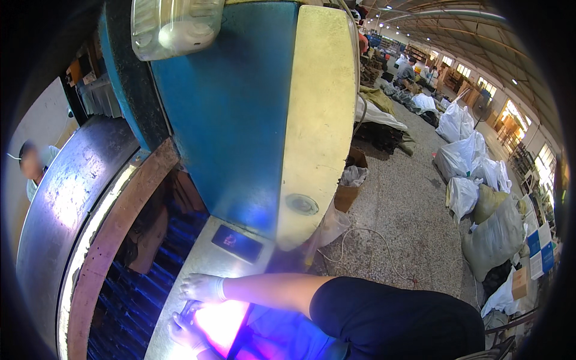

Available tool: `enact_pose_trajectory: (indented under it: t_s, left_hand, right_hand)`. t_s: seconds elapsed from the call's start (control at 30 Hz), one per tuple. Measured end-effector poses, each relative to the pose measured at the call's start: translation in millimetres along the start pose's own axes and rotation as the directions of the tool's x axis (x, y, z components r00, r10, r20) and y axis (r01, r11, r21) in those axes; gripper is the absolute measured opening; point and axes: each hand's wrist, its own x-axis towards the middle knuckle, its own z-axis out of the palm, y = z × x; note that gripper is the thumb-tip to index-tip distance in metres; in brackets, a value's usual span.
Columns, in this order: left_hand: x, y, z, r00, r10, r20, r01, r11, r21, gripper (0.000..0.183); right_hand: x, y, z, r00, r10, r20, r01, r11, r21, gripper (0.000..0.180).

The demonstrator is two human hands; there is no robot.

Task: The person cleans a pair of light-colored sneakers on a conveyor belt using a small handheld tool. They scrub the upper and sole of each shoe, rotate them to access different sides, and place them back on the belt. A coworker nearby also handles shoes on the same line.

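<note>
My right hand (203,287), in a thin pale glove, reaches over the edge of a light metal ledge (168,306) with its fingers spread. Just below it in the picture is my left hand (186,333), also pale-gloved, its fingers bent. A small dark piece (191,308) lies between the hands and touches their fingers; glare hides whether either hand grips it. Beside them, near my lap, a patch of white and violet light (220,324) washes out detail. A dark phone-like device (237,243) with a lit mark lies further up the ledge.
A blue and cream machine housing (225,112) rises beyond the ledge, with a clear plastic container (177,29) on top. Left are dark slats (144,288) and a curved metal plate (67,202); a person (33,164) is behind. White sacks (459,157) and a cardboard box (348,193) stand right.
</note>
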Motion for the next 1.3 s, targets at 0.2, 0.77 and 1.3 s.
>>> enact_pose_trajectory:
  t_s: [0.2, 0.77, 1.3]
  left_hand:
    - [-5, 16, -7, 0.997, 0.038, 0.065, -0.043, 0.996, 0.077, 0.064]
    - [-6, 11, 5, 0.992, 0.105, -0.073, -0.111, 0.991, -0.077, 0.064]
    - [-7, 18, 3, 0.984, 0.154, -0.086, -0.163, 0.982, -0.1, 0.065]
  right_hand:
    - [-2, 0, 6, 0.981, -0.025, -0.19, 0.032, 0.999, 0.033, 0.045]
    - [2, -1, -1, 0.999, 0.001, 0.046, 0.001, 1.0, -0.028, 0.071]
    - [1, 5, 16, 0.946, -0.117, -0.302, 0.114, 0.993, -0.026, 0.045]
